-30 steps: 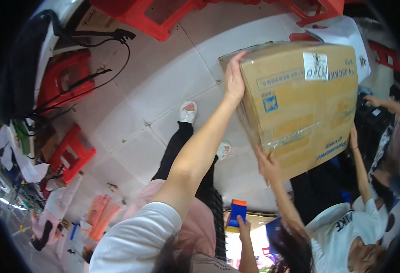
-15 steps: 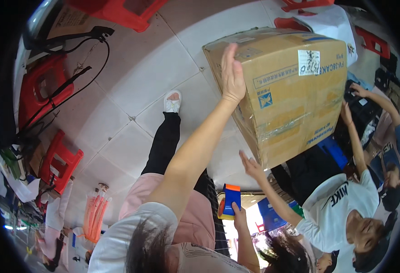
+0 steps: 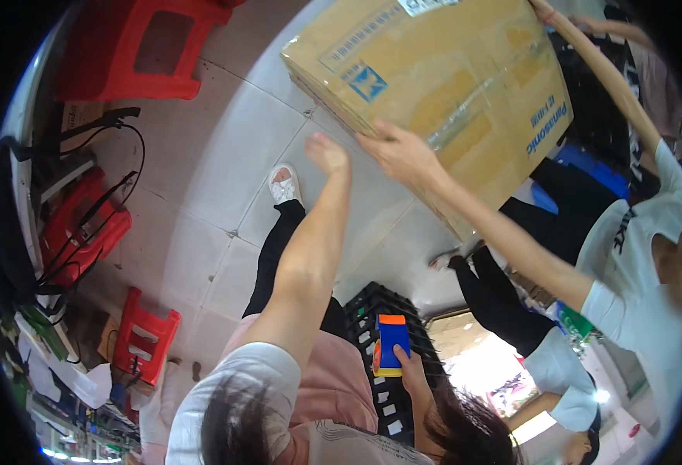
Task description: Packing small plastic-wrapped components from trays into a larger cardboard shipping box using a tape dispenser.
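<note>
My left hand (image 3: 327, 151) is raised on a bare forearm with a white sleeve. It hangs just under the near edge of a large brown cardboard box (image 3: 449, 85) without touching it, and its loosely spread fingers hold nothing. Another person in a white shirt carries the box from the right, one hand (image 3: 403, 155) under its lower edge and the other hand (image 3: 542, 9) at its top corner. Lower down, my right hand (image 3: 412, 370) grips a small blue and orange block-shaped object (image 3: 391, 345).
A pale tiled floor (image 3: 224, 163) lies below. Red plastic stools (image 3: 135, 46) stand at the upper left and another red stool (image 3: 143, 333) at the lower left, with black cables (image 3: 116, 201) draped nearby. A black crate (image 3: 372, 306) sits by the legs. More people stand at the right.
The box has swung up and to the right. My left hand, which was pressed flat on its side, has come off it. The other person's hand now grips its lower edge.
</note>
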